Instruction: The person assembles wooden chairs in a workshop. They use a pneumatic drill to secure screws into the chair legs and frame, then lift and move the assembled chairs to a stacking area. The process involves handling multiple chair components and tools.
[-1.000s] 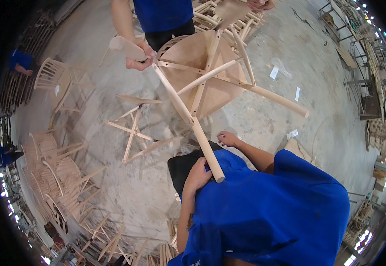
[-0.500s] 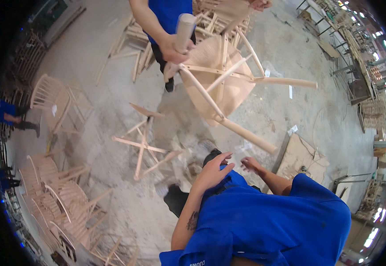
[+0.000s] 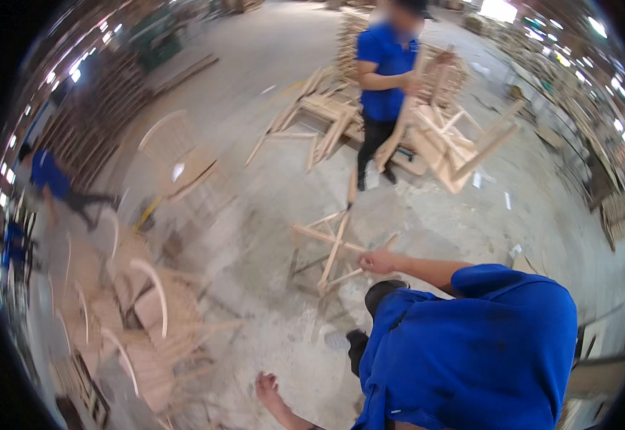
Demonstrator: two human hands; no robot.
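My left hand hangs low over the concrete floor, empty, its fingers loosely bent and apart. Over the near side of a pale wooden chair-leg frame is my right hand, its fingers loosely curled and holding nothing that I can see. The frame has crossed rails and stands on the floor in front of me; I cannot tell whether the hand touches it. Farther off, a co-worker in blue grips a tilted wooden chair with its legs pointing outward.
Several wooden chairs crowd together on the left, with a single chair beyond them. Loose wooden parts are heaped behind the co-worker. Another person is at the far left. Stacked wood stands along the right.
My view has turned leftward and up. My hands have parted, the left dropping away and the right coming over the leg frame. The co-worker and the chair are now farther off.
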